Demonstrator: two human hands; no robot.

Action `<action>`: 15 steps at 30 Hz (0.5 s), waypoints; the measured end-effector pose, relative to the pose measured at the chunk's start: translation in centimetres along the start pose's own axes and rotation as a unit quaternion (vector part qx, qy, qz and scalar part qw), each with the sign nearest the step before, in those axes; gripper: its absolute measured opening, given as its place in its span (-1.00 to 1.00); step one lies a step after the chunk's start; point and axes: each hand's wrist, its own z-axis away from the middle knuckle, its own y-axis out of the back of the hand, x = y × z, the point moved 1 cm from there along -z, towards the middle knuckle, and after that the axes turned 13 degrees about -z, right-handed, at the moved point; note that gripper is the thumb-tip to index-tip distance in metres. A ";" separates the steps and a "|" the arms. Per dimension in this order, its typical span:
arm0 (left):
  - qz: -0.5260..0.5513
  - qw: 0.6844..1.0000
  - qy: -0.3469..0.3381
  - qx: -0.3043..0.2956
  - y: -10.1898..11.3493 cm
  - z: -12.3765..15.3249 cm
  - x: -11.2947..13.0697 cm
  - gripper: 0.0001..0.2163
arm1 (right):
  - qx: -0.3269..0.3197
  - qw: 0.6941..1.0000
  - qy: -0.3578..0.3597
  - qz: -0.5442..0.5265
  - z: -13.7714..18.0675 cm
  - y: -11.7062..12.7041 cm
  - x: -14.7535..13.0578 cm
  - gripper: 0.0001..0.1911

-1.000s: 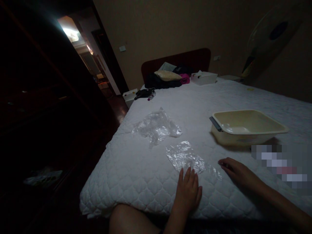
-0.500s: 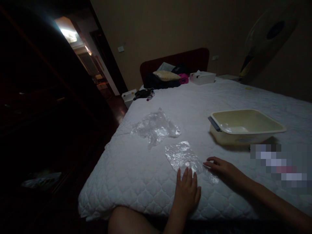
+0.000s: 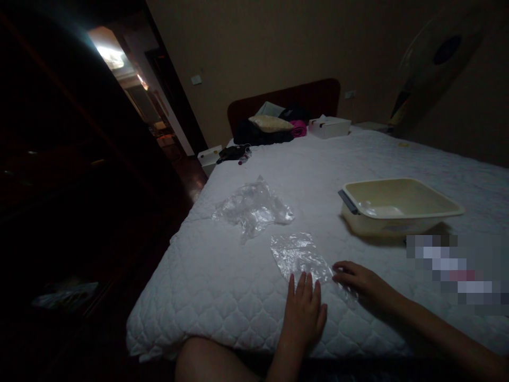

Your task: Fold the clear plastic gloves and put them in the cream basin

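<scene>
A clear plastic bag (image 3: pixel 296 254) lies flattened and creased on the white quilted bed cover. My left hand (image 3: pixel 304 310) rests palm down on its near edge, fingers stretched out and slightly spread. At the bag's right edge is my right hand (image 3: pixel 363 284), its fingertips touching or nearly touching the plastic; the fingers are partly bent, with a gap between them. A loose strip of the bag shows just below that hand. Farther back and to the left, a second, crumpled clear plastic bag (image 3: pixel 256 207) lies on the cover.
A cream plastic basin (image 3: pixel 401 225) with a grey handle stands to the right on the bed (image 3: pixel 207 286). Near the headboard are a pillow (image 3: pixel 270 123), dark clothes and a white box (image 3: pixel 330 127). A fan (image 3: pixel 445 50) stands at the back right. A blurred patch covers something below the basin.
My right hand has moved slightly down, its fingertips closer to the bag's edge. The bag's right side has shifted a little. My left hand stays in nearly the same place.
</scene>
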 end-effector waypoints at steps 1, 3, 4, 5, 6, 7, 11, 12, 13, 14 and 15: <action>-0.002 1.000 -0.003 0.002 -0.1 0.0 0.0 -0.56 | -0.008 1.000 0.017 0.002 0.3 0.1 0.0 -0.70; -0.005 1.000 -0.017 0.008 -0.1 0.0 0.1 -0.58 | -0.013 1.000 0.018 0.003 0.7 0.4 -0.2 -0.72; -0.006 1.000 -0.025 0.011 -0.1 0.1 0.1 -0.59 | -0.012 1.000 0.015 0.002 0.9 0.5 -0.3 -0.73; -0.007 0.999 -0.033 0.014 -0.1 0.1 0.2 -0.60 | -0.007 1.000 0.014 0.002 1.0 0.6 -0.5 -0.74; -0.007 0.999 -0.038 0.016 -0.1 0.1 0.2 -0.61 | 0.001 1.000 0.014 0.003 0.9 0.6 -0.6 -0.75; -0.006 0.999 -0.042 0.019 -0.1 0.1 0.2 -0.62 | 0.011 1.000 0.015 0.005 0.8 0.5 -0.7 -0.76; 0.001 0.999 -0.041 0.023 -0.1 0.1 0.1 -0.63 | 0.059 0.998 0.015 0.031 -0.4 -0.5 -1.0 -0.77; 0.003 0.999 -0.041 0.024 -0.1 0.1 0.1 -0.63 | 0.072 0.996 0.015 0.040 -0.7 -0.9 -1.1 -0.77; 0.004 0.999 -0.040 0.024 -0.1 0.1 0.1 -0.63 | 0.084 0.995 0.013 0.048 -1.0 -1.2 -1.2 -0.77; 0.005 0.999 -0.040 0.025 -0.2 0.1 0.1 -0.63 | 0.095 0.994 0.008 0.053 -1.3 -1.5 -1.3 -0.77; 0.006 0.999 -0.040 0.026 -0.2 0.1 0.1 -0.64 | 0.104 0.993 0.001 0.056 -1.5 -1.7 -1.4 -0.77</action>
